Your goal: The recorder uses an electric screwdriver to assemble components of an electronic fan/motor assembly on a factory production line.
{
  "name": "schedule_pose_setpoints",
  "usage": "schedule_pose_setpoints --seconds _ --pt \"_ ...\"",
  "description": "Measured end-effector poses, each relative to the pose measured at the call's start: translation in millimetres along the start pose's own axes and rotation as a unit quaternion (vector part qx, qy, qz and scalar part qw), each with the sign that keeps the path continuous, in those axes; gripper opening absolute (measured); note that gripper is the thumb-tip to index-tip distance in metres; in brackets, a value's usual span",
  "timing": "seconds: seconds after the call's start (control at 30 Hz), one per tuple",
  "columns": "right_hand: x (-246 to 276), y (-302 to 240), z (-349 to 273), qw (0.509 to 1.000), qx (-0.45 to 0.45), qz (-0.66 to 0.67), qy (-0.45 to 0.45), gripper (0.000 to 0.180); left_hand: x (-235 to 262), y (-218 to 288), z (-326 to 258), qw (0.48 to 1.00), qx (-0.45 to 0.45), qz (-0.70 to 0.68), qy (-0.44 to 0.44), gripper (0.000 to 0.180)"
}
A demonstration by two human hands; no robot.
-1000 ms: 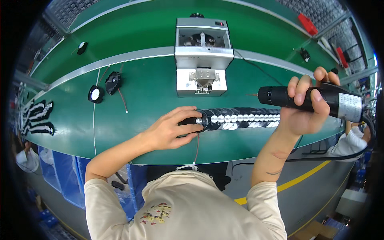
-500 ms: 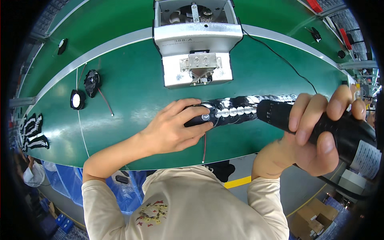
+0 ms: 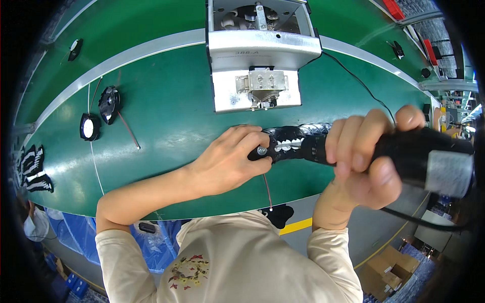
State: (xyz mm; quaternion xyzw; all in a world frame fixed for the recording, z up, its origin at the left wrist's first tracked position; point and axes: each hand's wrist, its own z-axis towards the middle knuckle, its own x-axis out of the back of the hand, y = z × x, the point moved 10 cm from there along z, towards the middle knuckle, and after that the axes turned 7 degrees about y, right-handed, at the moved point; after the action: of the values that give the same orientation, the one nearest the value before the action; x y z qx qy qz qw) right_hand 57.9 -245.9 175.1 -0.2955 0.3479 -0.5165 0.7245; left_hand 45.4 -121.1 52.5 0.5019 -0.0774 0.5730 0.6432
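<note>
My left hand [image 3: 227, 159] is closed on a small black fan [image 3: 269, 150] at the near end of a row of black parts [image 3: 290, 134] with white round centres. A thin red wire hangs from beneath its fingers toward the table's front edge. My right hand [image 3: 366, 156] is wrapped round a black electric screwdriver [image 3: 419, 154], which lies nearly level. Its slim bit points left at the fan, over the row. Whether the bit touches the fan, I cannot tell. A dark cable trails from the screwdriver's side at the lower right.
Behind my hands stands a silver metal machine [image 3: 257, 91] on the green table [image 3: 166, 101]. Two loose black fans, one white-centred [image 3: 89, 127] and one dark [image 3: 109, 105], lie left with wires. Patterned gloves [image 3: 36, 169] rest farther left. A black cord [image 3: 361, 78] runs behind.
The screwdriver has moved left and its bit has come close to the fan in my left hand. My left hand keeps its hold. The whole view has shifted slightly.
</note>
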Motion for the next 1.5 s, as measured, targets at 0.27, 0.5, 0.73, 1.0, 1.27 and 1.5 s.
schedule_pose_setpoints --seconds 0.27,0.5,0.73,1.0,1.27,1.5 --pt "-18.3 14.4 55.0 0.992 0.006 -0.069 0.108 0.046 23.2 -9.0 -15.6 1.000 0.001 -0.005 0.000 0.018" --pt "-32.5 30.5 64.4 0.982 0.002 -0.124 0.143 0.045 29.3 -13.3 -21.6 0.999 0.000 -0.015 0.032 0.021" --pt "-35.4 35.8 50.3 0.996 -0.017 -0.053 0.074 0.046 32.0 -14.5 -24.8 0.997 -0.017 -0.017 0.071 0.017" --pt "-46.3 39.6 6.7 0.989 -0.063 -0.071 0.114 0.045 32.1 -15.8 -27.3 0.998 -0.021 -0.013 0.064 0.021" --pt "-53.2 51.1 5.2 0.984 -0.072 -0.125 0.100 0.038 35.1 -16.2 -24.2 0.997 -0.009 -0.015 0.078 0.011" --pt "-55.1 58.3 -2.6 0.994 -0.077 -0.058 0.056 0.042 34.2 -17.7 -24.8 0.997 -0.002 -0.026 0.074 0.017"
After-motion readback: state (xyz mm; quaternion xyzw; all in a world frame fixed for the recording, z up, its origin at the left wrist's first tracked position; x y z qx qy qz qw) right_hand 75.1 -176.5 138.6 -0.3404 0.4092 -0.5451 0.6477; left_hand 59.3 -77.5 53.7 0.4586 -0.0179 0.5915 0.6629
